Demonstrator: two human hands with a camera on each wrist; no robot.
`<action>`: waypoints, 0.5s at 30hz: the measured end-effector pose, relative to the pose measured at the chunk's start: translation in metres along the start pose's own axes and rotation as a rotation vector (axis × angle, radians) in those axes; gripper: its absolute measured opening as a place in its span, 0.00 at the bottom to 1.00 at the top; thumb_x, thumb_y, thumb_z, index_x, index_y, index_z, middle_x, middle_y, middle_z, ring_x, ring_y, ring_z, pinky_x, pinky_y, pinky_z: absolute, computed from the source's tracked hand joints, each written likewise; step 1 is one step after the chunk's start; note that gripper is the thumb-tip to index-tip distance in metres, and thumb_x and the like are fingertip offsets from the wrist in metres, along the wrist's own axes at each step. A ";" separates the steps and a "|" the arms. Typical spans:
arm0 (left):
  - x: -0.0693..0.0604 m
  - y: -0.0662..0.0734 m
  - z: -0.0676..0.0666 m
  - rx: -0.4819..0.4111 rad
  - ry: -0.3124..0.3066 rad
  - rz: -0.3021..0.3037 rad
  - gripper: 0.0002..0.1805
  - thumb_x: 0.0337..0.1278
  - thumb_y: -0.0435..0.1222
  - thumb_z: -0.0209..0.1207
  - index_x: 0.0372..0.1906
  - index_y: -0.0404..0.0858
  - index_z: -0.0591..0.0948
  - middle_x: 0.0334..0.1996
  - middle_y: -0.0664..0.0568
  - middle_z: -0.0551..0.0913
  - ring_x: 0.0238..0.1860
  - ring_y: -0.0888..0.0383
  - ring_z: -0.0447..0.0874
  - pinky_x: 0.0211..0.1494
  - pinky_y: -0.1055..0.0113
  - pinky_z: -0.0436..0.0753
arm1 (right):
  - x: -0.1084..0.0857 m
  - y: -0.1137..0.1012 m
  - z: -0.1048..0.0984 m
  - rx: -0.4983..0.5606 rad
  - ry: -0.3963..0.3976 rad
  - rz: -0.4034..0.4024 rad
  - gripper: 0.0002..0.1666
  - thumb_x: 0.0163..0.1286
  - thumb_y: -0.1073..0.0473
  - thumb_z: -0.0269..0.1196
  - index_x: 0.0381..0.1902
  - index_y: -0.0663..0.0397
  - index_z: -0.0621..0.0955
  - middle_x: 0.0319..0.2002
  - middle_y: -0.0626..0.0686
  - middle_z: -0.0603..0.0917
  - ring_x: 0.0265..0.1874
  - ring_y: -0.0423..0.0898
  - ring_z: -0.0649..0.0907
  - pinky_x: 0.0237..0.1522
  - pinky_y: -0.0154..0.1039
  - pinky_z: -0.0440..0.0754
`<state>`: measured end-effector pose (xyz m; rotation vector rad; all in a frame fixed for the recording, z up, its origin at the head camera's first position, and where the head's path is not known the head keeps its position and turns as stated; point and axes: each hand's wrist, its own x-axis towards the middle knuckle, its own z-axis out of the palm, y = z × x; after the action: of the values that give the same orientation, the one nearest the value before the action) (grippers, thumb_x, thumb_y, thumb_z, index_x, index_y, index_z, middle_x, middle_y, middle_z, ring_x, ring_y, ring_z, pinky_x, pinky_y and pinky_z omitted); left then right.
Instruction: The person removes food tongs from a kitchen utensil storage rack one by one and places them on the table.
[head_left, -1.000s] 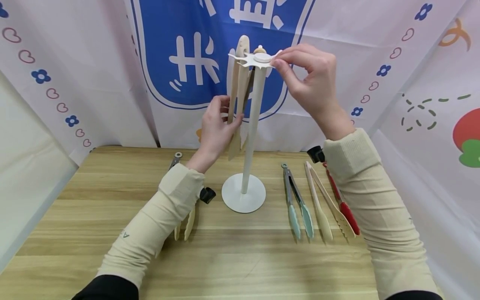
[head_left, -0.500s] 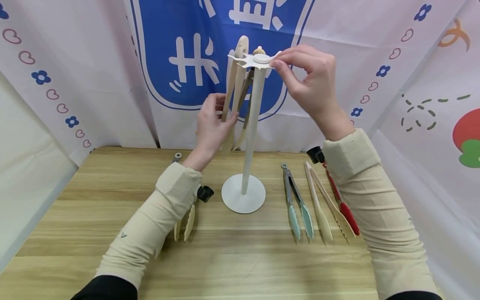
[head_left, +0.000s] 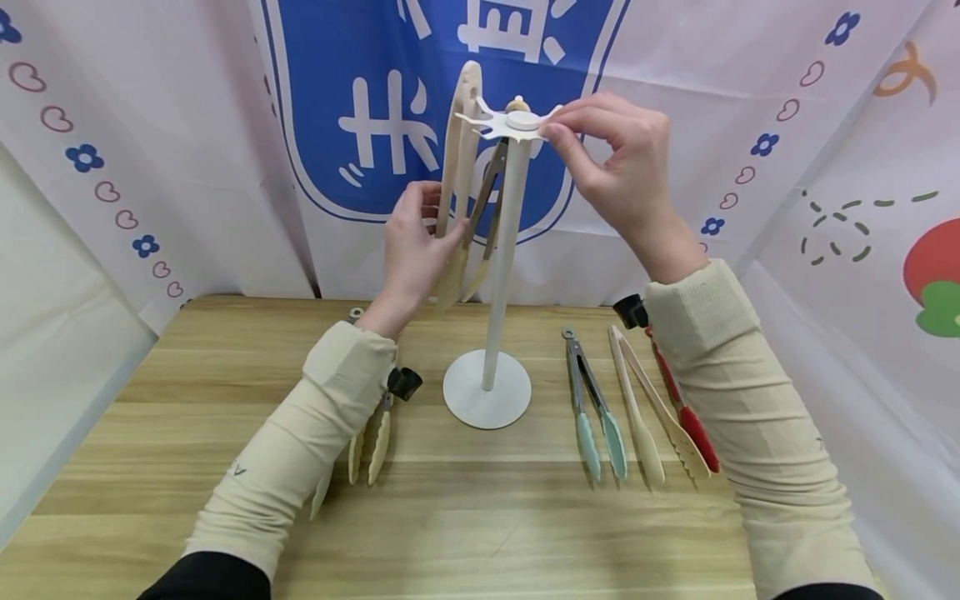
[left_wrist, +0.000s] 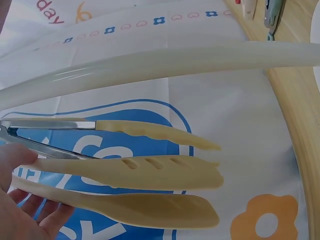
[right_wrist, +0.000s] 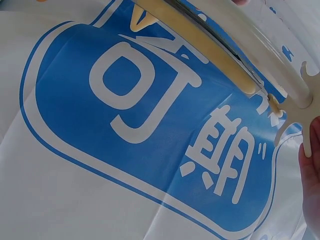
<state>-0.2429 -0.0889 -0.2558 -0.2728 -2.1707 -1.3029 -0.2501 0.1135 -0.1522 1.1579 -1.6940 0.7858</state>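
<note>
A white rack stands upright on a round base, its post (head_left: 502, 283) topped by a hooked plate (head_left: 495, 125). My left hand (head_left: 420, 242) grips cream tongs (head_left: 452, 158) by their arms, at the left of the post, with their joined end up at the plate's left hooks. Whether they hang on a hook is unclear. The left wrist view shows their two broad tips (left_wrist: 165, 172) apart. Metal tongs with beige tips (head_left: 489, 192) hang from the rack, between the cream pair and the post. My right hand (head_left: 622, 162) pinches the plate's right edge between thumb and fingers.
On the wooden table (head_left: 480, 525), mint-tipped tongs (head_left: 588, 408), cream tongs (head_left: 637, 404) and red tongs (head_left: 693, 425) lie right of the rack. Beige-tipped tongs (head_left: 382, 437) lie left, partly hidden under my left sleeve. A printed cloth backdrop (head_left: 360, 250) rises behind the table.
My left hand has shifted left with the cream tongs, whose top has moved outward from the post. More of the hanging metal tongs shows. My right hand stays on the plate.
</note>
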 end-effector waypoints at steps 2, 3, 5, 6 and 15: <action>0.000 0.000 0.000 -0.019 -0.002 -0.010 0.23 0.50 0.34 0.63 0.52 0.35 0.70 0.46 0.46 0.75 0.44 0.56 0.77 0.44 0.70 0.80 | 0.000 0.000 0.000 0.003 0.001 0.001 0.08 0.60 0.66 0.62 0.25 0.67 0.84 0.29 0.58 0.85 0.30 0.50 0.83 0.39 0.29 0.78; -0.001 0.000 -0.001 -0.029 -0.001 -0.016 0.23 0.50 0.33 0.63 0.52 0.35 0.70 0.46 0.46 0.76 0.44 0.56 0.77 0.44 0.70 0.80 | 0.000 0.000 0.000 0.004 0.003 0.002 0.08 0.60 0.66 0.62 0.25 0.66 0.84 0.28 0.58 0.85 0.30 0.50 0.83 0.38 0.29 0.78; -0.001 -0.002 -0.002 -0.060 0.001 -0.030 0.23 0.50 0.33 0.63 0.52 0.34 0.70 0.46 0.45 0.76 0.44 0.55 0.77 0.44 0.69 0.80 | -0.001 0.000 0.000 0.005 0.006 0.002 0.08 0.60 0.66 0.62 0.25 0.66 0.84 0.28 0.58 0.85 0.30 0.50 0.83 0.38 0.29 0.78; -0.001 -0.003 -0.002 -0.078 0.003 -0.037 0.23 0.50 0.33 0.63 0.52 0.34 0.70 0.46 0.45 0.76 0.43 0.55 0.77 0.44 0.68 0.81 | -0.001 0.000 0.000 0.006 0.007 0.002 0.08 0.60 0.66 0.62 0.25 0.66 0.84 0.28 0.58 0.85 0.30 0.50 0.83 0.38 0.29 0.78; -0.008 -0.009 -0.005 -0.150 -0.003 -0.100 0.25 0.49 0.33 0.64 0.52 0.34 0.69 0.46 0.45 0.76 0.44 0.55 0.77 0.45 0.65 0.81 | -0.001 0.000 0.000 0.006 0.005 0.010 0.08 0.60 0.66 0.62 0.25 0.66 0.84 0.29 0.58 0.85 0.31 0.50 0.83 0.39 0.29 0.78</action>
<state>-0.2386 -0.0972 -0.2653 -0.2280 -2.1161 -1.5249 -0.2502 0.1138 -0.1531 1.1510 -1.6954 0.7995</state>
